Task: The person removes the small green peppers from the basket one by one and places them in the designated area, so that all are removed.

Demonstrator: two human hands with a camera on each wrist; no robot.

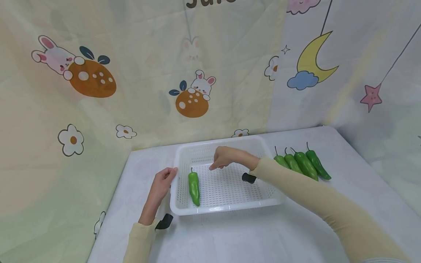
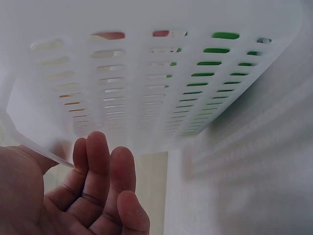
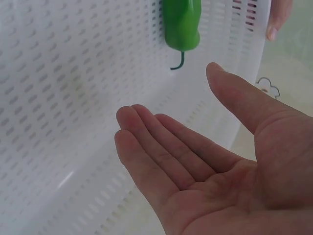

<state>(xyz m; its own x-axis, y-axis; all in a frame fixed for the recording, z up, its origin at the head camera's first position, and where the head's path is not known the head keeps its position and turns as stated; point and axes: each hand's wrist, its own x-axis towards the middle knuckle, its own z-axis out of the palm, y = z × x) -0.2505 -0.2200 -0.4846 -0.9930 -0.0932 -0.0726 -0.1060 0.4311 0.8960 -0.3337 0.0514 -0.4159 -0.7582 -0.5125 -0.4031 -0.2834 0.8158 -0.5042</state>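
A white perforated plastic basket point(image 1: 227, 208) sits on the table, with one green pepper point(image 1: 194, 188) lying at its left end. My left hand point(image 1: 163, 179) holds the basket's left rim, thumb inside and fingers beneath, as the left wrist view shows the fingers point(image 2: 100, 181) below the rim. Over the basket's inside hovers my right hand point(image 1: 224, 157), holding nothing. In the right wrist view its fingers point(image 3: 161, 147) are extended and the thumb stands apart, with the pepper's stem end point(image 3: 182, 36) a short way beyond.
Several green peppers point(image 1: 306, 164) lie side by side on the white table point(image 1: 230, 237), right of the basket and partly behind the right sleeve point(image 1: 296, 186). A printed cloth point(image 1: 148, 73) hangs behind the table. Each wrist carries a small black camera point(image 1: 164, 221).
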